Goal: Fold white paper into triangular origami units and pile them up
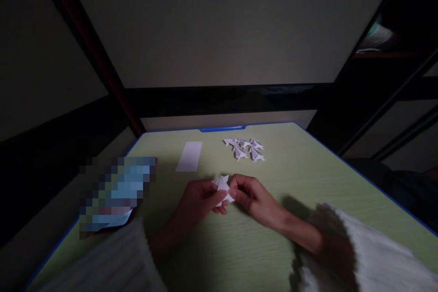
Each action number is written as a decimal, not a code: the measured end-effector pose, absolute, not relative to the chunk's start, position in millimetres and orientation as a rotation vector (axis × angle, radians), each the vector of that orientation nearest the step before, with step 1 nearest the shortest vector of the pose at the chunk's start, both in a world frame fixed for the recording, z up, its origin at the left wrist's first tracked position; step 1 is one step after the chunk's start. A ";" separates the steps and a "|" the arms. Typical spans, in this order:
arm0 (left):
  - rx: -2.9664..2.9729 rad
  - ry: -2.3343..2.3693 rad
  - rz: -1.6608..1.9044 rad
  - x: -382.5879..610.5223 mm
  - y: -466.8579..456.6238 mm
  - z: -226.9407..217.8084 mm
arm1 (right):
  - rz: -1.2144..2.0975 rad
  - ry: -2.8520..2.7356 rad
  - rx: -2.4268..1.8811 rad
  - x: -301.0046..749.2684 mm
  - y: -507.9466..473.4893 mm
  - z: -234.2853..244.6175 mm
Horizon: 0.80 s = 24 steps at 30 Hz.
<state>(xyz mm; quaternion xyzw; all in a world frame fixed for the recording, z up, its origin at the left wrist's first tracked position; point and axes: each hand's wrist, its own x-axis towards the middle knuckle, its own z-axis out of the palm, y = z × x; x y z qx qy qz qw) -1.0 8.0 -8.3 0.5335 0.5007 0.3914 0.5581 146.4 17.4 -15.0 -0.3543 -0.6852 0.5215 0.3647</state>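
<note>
Between my two hands, above the table, is a small folded white paper figure (pixel 222 183) with pointed corners. My left hand (pixel 202 198) grips its left and lower part, thumb on top and fingers underneath. At its right edge, my right hand (pixel 251 196) pinches the paper between thumb and forefinger. Beyond the hands, several similar folded paper figures (pixel 240 152) lie in a loose cluster on the table. A flat white paper rectangle (pixel 189 156) rests to the left of them.
The pale green table (pixel 301 169) has a blue edge and a blue handle piece (pixel 222 128) at its far side. A blurred-out bluish flat object (pixel 126 191) lies at the left. Behind the table stands a pale panel (pixel 219 27) with a dark band.
</note>
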 end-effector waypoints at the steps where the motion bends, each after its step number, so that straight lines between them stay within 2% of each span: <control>1: 1.267 1.161 0.920 -1.1 8.5 -7.8 | 1.344 -1.741 -0.905 146.3 17.8 -15.6; 11: 1.206 1.140 0.956 -3.2 8.7 -4.7 | 1.436 -1.512 -0.880 142.5 22.2 -16.2; 24: 1.332 1.118 0.866 -2.8 8.0 -10.2 | 1.482 -1.579 -0.844 142.1 22.6 -19.9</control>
